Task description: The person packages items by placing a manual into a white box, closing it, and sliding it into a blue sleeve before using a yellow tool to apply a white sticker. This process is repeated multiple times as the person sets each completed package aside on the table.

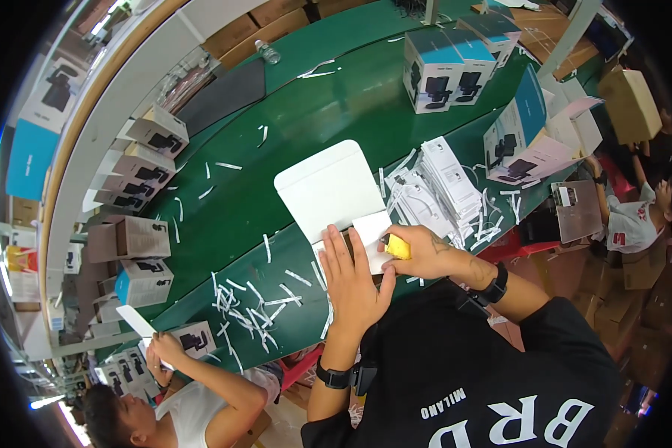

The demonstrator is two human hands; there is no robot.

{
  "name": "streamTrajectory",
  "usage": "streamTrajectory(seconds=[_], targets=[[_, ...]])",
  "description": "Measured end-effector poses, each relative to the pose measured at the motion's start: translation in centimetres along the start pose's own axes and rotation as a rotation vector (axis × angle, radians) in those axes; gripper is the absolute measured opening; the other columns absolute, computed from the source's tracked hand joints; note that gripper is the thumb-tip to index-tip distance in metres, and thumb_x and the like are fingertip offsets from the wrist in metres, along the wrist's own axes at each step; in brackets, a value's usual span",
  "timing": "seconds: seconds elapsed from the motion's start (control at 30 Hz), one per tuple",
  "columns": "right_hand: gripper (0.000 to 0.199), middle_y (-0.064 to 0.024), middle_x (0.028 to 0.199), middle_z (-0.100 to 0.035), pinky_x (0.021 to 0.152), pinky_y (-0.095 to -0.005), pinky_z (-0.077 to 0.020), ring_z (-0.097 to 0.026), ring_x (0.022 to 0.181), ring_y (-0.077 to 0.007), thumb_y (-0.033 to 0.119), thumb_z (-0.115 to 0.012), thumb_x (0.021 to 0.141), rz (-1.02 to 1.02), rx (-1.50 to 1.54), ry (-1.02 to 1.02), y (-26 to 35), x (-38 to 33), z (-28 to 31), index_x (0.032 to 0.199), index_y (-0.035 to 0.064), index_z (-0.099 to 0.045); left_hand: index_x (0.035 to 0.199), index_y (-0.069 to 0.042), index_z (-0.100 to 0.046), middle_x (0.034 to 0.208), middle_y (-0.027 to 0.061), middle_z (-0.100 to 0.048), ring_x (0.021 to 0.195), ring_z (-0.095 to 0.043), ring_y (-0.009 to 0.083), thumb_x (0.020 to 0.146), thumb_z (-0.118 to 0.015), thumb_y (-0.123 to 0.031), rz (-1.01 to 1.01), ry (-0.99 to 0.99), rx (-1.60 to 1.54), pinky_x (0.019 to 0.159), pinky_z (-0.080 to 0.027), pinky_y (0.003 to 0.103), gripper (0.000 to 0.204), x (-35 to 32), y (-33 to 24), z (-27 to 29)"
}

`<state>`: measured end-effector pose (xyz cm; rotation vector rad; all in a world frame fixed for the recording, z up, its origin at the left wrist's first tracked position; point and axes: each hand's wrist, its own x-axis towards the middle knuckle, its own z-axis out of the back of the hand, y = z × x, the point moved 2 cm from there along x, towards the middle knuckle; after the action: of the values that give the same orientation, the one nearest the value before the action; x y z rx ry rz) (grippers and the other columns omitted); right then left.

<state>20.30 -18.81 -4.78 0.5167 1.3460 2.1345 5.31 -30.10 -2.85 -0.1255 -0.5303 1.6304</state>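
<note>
In front of me lies a white carton [328, 187], its large flap folded open away from me. My left hand [349, 287] rests flat on its near part, fingers stretched out and holding nothing. Close beside it, my right hand [429, 252] is closed around a small yellow object [398, 248] with a dark end, held against the carton's right side. The fingers hide much of that object, so its exact kind is unclear. A dark gap shows between the carton's panels by my left fingers. Just right of the carton stands a pile of white printed leaflets [449, 179].
Torn white paper strips [257, 313] litter the green table [231, 201]. Printed boxes [433, 71] stand at the far right, near an open box [534, 138]. More boxes [145, 175] line the left. One co-worker [201, 403] sits at left; another [635, 216] is at right.
</note>
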Motion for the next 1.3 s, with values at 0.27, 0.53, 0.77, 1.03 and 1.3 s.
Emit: streamTrajectory(seconds=[0.27, 0.53, 0.77, 1.03, 1.3], targets=[[0.026, -0.0090, 0.079, -0.068, 0.065, -0.0344, -0.0517, -0.066, 0.070, -0.0210, 0.014, -0.066, 0.093, -0.199, 0.074, -0.086, -1.0, -0.1, 3.3, 0.115, 0.0015, -0.064, 0.152, 0.015, -0.030, 0.162, 0.0356, -0.024, 0.151, -0.022, 0.0535, 0.089, -0.072, -0.037, -0.072, 0.079, 0.000, 0.121, -0.023, 0.060, 0.092, -0.2, 0.8, -1.2], [0.029, -0.0056, 0.075, -0.070, 0.058, -0.0319, -0.0506, -0.063, 0.059, -0.0142, 0.016, -0.060, 0.098, -0.217, -0.046, 0.029, -0.5, 0.6, 4.9, 0.123, 0.0031, -0.066, 0.146, 0.017, -0.039, 0.161, 0.0338, -0.030, 0.150, -0.027, 0.0501, 0.090, -0.072, -0.040, -0.091, 0.070, 0.070, 0.121, -0.026, 0.057, 0.087, -0.2, 0.8, -1.5], [0.031, -0.0052, 0.074, -0.070, 0.055, -0.0273, -0.0484, -0.060, 0.057, -0.0101, 0.019, -0.058, 0.101, -0.368, 0.044, 0.077, -1.3, 1.4, 5.2, 0.127, 0.0049, -0.068, 0.146, 0.016, -0.040, 0.160, 0.0329, -0.033, 0.150, -0.029, 0.0501, 0.090, -0.072, -0.042, -0.113, 0.092, 0.079, 0.120, -0.026, 0.057, 0.087, 0.0, 1.6, -1.9], [0.031, -0.0046, 0.071, -0.068, 0.055, -0.0292, -0.0478, -0.061, 0.059, -0.0106, 0.020, -0.057, 0.101, -0.407, 0.093, 0.318, -2.0, 1.7, 5.0, 0.126, 0.0054, -0.069, 0.145, 0.016, -0.041, 0.159, 0.0329, -0.033, 0.149, -0.030, 0.0494, 0.087, -0.072, -0.053, -0.114, 0.090, 0.096, 0.120, -0.026, 0.058, 0.095, 0.0, 1.6, -2.0], [0.030, -0.0076, 0.069, -0.067, 0.060, -0.0323, -0.0507, -0.064, 0.061, -0.0153, 0.019, -0.057, 0.100, -0.243, -0.077, 0.081, -1.9, 2.0, 5.2, 0.123, 0.0037, -0.070, 0.145, 0.017, -0.041, 0.159, 0.0335, -0.033, 0.149, -0.031, 0.0494, 0.085, -0.072, -0.060, -0.121, 0.081, 0.090, 0.121, -0.026, 0.057, 0.102, -0.2, 1.5, -2.1]])
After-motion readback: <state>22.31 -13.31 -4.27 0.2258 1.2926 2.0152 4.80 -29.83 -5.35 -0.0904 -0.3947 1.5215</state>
